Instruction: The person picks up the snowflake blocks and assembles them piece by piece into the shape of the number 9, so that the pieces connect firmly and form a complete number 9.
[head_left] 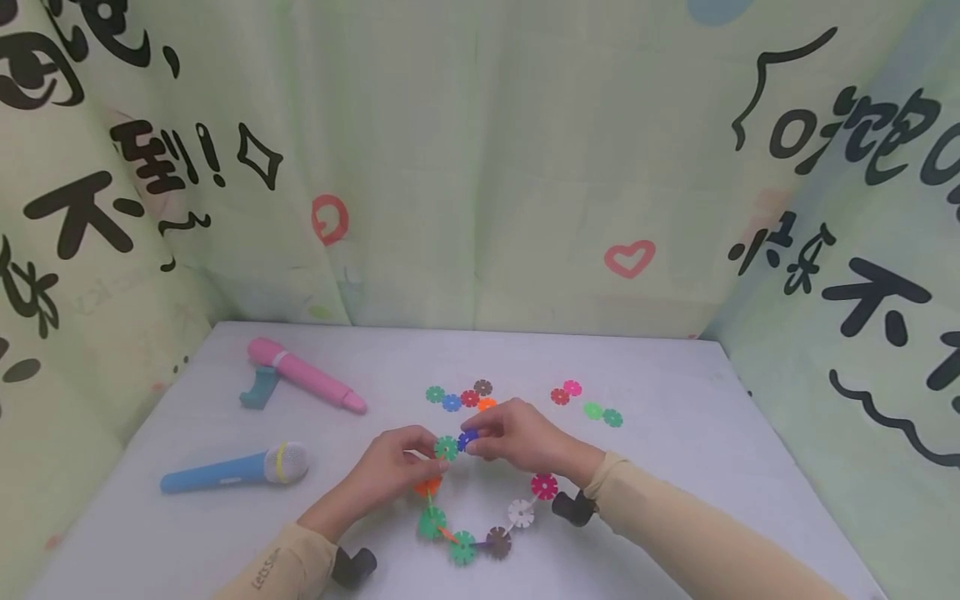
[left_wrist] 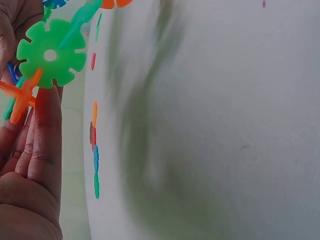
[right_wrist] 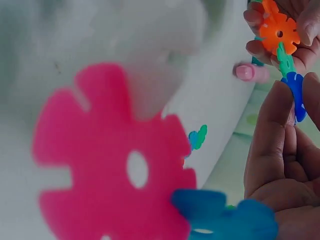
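Gripping notched-disc chain (head_left: 432, 523) (flat, smooth, round-holed): both hands (head_left: 520, 437).

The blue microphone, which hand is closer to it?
The left hand: it is to the right of the blue microphone, not touching it. The right hand is farther right, beyond the left hand.

Printed pale-green curtains (head_left: 525, 167) hang behind and beside a white table (head_left: 667, 400).
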